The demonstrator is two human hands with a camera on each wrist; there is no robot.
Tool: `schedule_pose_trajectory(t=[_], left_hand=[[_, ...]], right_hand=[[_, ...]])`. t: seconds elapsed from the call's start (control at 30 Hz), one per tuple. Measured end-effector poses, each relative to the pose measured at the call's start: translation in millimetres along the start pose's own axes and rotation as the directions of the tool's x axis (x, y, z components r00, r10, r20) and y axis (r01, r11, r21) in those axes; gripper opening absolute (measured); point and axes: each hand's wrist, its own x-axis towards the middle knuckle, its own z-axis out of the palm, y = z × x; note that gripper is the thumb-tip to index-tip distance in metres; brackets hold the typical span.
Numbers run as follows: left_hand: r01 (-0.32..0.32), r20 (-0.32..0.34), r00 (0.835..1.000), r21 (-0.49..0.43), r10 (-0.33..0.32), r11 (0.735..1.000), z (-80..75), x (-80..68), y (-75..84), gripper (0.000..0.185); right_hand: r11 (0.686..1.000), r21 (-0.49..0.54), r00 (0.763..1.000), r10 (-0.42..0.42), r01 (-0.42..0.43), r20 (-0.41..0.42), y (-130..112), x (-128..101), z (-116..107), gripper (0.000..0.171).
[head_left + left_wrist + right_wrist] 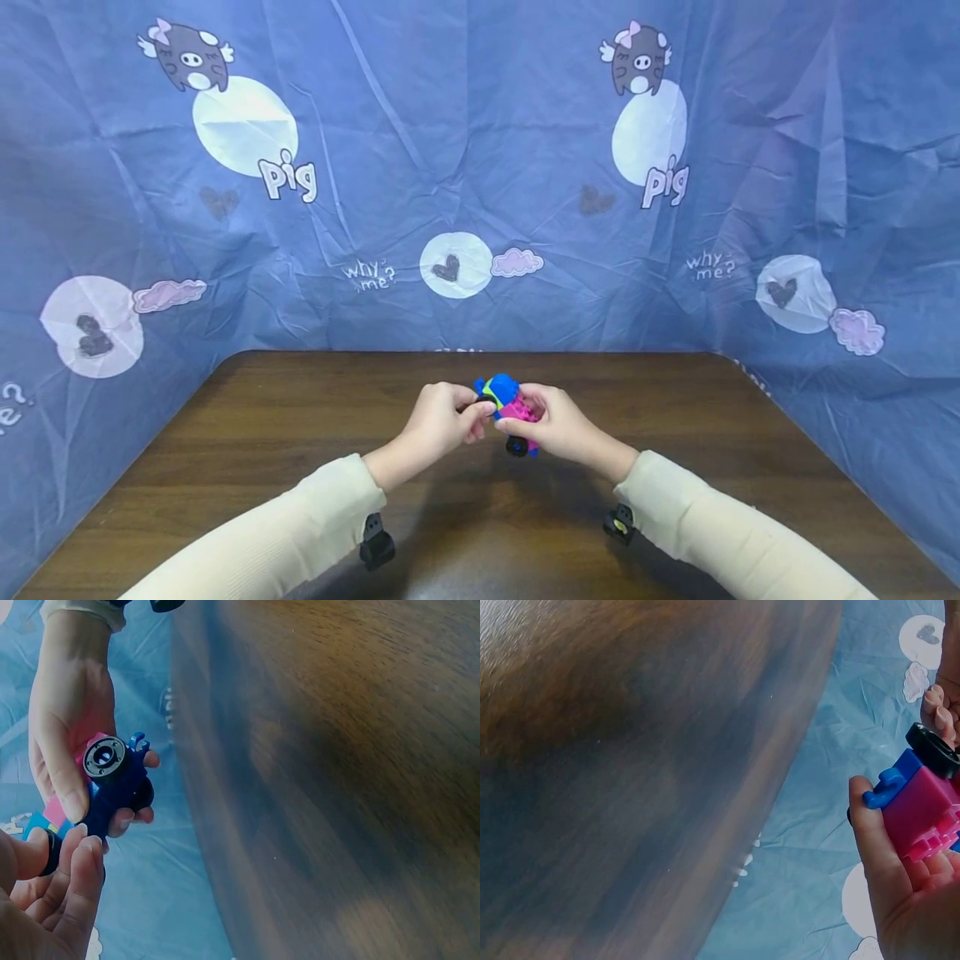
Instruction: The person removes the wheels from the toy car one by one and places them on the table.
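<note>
The person's left hand (442, 421) pinches a round black wheel (51, 853) between thumb and fingertips, at one end of a small toy vehicle of pink, blue and yellow-green plastic blocks (516, 407). The right hand (561, 427) is clamped around the vehicle's middle, thumb along one side and fingers curled around the other. Both grips meet on the one toy, which is held up off the table, tilted, near the middle of the head view.

Close to the left fingers sit a rounded blue block (501, 387) and a yellow-green piece beside it. A bright pink block (921, 814) fills much of the right palm. At the end away from the left hand, a black wheel with a pale centre (104, 757) shows beside a small blue hook (138, 740).

Cream, long sleeves (255, 533) cover both forearms, with a small black device (377, 546) at the left cuff and another at the right cuff. Below spreads a dark brown wood-grain table (247, 450) with rounded far corners. Behind it hangs creased blue fabric (465, 192), printed with grey winged pigs, pale circles, hearts, pink clouds and white lettering.
</note>
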Motion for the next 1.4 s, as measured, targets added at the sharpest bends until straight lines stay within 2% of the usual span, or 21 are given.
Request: schedule_pose_trajectory(t=[0.1, 0.23, 0.33, 0.5, 0.57, 0.67, 0.83, 0.97, 1.1, 1.2, 1.3, 1.4], left_hand=[[0.027, -0.002, 1.000, -0.036, -0.028, 0.999, 1.2, 1.8, 0.8, 0.031], [0.050, 0.034, 0.998, -0.079, -0.048, 0.996, 5.3, 2.6, 0.9, 0.032], [0.053, 0.102, 0.994, -0.121, -0.041, 0.991, 8.4, 3.3, -0.7, 0.032], [0.012, 0.203, 0.979, -0.161, 0.022, 0.987, 3.8, 8.1, -3.1, 0.029], [-0.010, 0.227, 0.973, -0.156, 0.045, 0.988, -1.1, 10.7, -3.4, 0.028], [0.008, 0.239, 0.970, -0.172, 0.033, 0.985, -8.3, 13.2, -5.0, 0.027], [0.065, 0.238, 0.971, -0.237, -0.007, 0.969, -14.9, 12.2, -11.4, 0.025], [0.069, 0.233, 0.972, -0.255, -0.008, 0.964, -18.0, 10.4, -14.7, 0.025], [0.057, 0.180, 0.984, -0.220, -0.017, 0.974, -18.5, 10.3, -16.7, 0.023], [0.084, 0.109, 0.992, -0.200, -0.063, 0.976, -17.4, 11.4, -18.0, 0.021], [0.133, 0.055, 0.991, -0.260, -0.123, 0.956, -16.6, 14.1, -20.2, 0.021], [0.175, 0.048, 0.984, -0.368, -0.169, 0.913, -15.9, 17.9, -24.7, 0.021]], right_hand=[[0.999, -0.030, 1.000, -0.011, 0.011, -0.009, 1, 2, -1, 0.024], [0.998, -0.069, 1.000, -0.008, 0.007, -0.024, 4, 3, -3, 0.026], [0.998, -0.069, 1.000, 0.005, -0.006, -0.011, 5, 3, -7, 0.026], [0.998, -0.064, 0.999, 0.021, -0.020, 0.026, 4, 4, -16, 0.028], [0.998, -0.055, 0.999, 0.029, -0.028, 0.024, 2, 4, -19, 0.032], [0.998, -0.006, 0.998, 0.066, -0.066, 0.023, 1, 3, -23, 0.036], [0.981, 0.107, 0.987, 0.156, -0.159, 0.034, 3, 3, -23, 0.043], [0.965, 0.150, 0.976, 0.215, -0.216, 0.025, 6, 2, -22, 0.047], [0.955, 0.155, 0.966, 0.258, -0.254, -0.008, 6, 2, -24, 0.047], [0.949, 0.150, 0.960, 0.281, -0.276, -0.014, 4, 4, -26, 0.044], [0.940, 0.162, 0.953, 0.304, -0.300, -0.003, 2, 5, -29, 0.043], [0.924, 0.199, 0.944, 0.330, -0.328, 0.021, 4, 7, -31, 0.043]])
